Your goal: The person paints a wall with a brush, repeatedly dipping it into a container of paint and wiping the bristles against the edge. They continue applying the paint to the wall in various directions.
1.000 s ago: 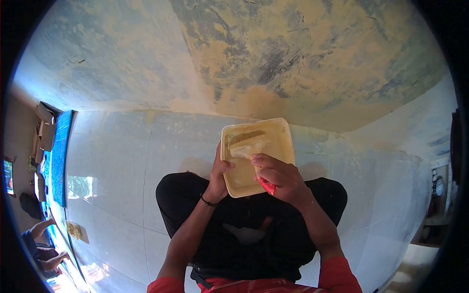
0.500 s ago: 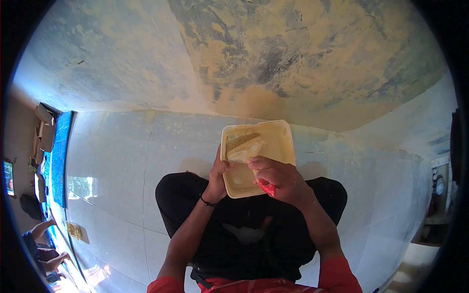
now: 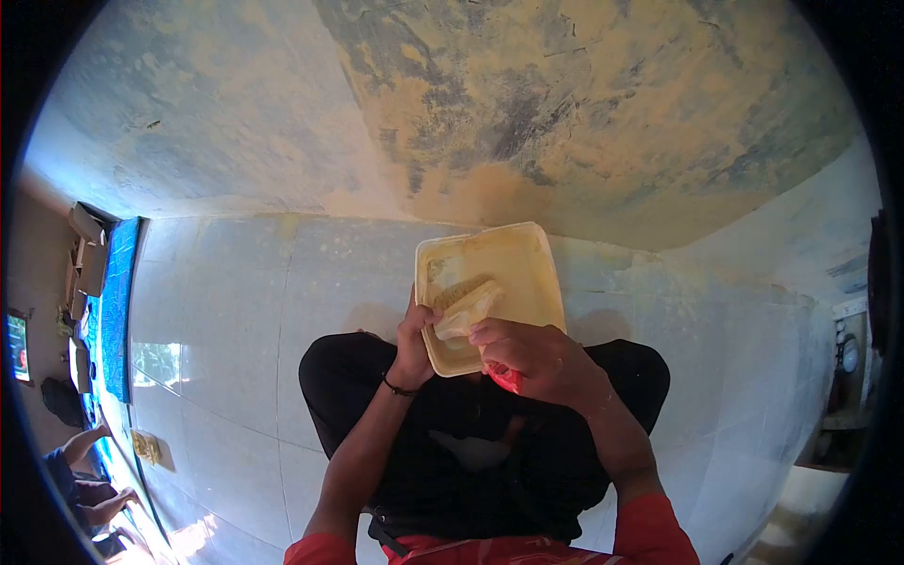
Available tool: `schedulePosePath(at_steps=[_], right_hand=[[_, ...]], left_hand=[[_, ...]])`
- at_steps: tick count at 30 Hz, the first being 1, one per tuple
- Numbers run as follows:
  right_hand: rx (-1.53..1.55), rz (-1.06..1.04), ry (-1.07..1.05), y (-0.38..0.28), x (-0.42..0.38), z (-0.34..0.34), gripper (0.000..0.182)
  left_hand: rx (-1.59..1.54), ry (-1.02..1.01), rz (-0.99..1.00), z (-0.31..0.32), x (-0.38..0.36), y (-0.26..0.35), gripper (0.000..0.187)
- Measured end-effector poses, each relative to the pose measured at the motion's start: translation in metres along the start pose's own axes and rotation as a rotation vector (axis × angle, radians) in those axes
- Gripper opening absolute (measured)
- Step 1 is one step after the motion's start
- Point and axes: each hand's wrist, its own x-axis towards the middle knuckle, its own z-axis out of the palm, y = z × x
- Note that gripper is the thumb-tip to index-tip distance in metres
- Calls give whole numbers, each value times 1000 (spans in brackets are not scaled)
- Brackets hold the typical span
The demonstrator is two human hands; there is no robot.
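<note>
I see the left hand clasping the tray by its edge, the right hand wrapped around a red-handled tool, its head inside.

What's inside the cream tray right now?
The tool's wide blade and yellowish smears on the tray's bottom. Whatever lies under the blade and right hand is covered and cannot be seen.

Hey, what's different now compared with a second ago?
The right hand has drawn the red-handled scraper toward the person inside the tray, which shifted slightly left. Nothing was let go: the left hand still grips the tray, the right the scraper.
</note>
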Motion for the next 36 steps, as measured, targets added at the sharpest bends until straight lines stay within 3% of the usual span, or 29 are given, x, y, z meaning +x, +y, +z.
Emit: schedulePosePath(at_steps=[7,9,16,25,31,34,36], right_hand=[[32,-12,-19,-2,-1,1,29],[33,4,-37,-3,-1,0,29],[86,25,-18,-2,-1,-4,26],[234,206,-22,-3,-1,-24,23],[197,191,269,20,-6,-17,23],[433,390,530,29,-8,-16,29],[415,411,599,31,-7,-21,30]], left_hand=[[2,94,41,5,-1,1,41],[-38,67,-24,3,-1,4,59],[8,88,4,2,0,5,58],[-8,11,5,8,1,7,65],[92,0,12,11,-1,8,68],[64,-21,-26,14,-3,9,70],[62,-42,-32,18,-4,10,71]])
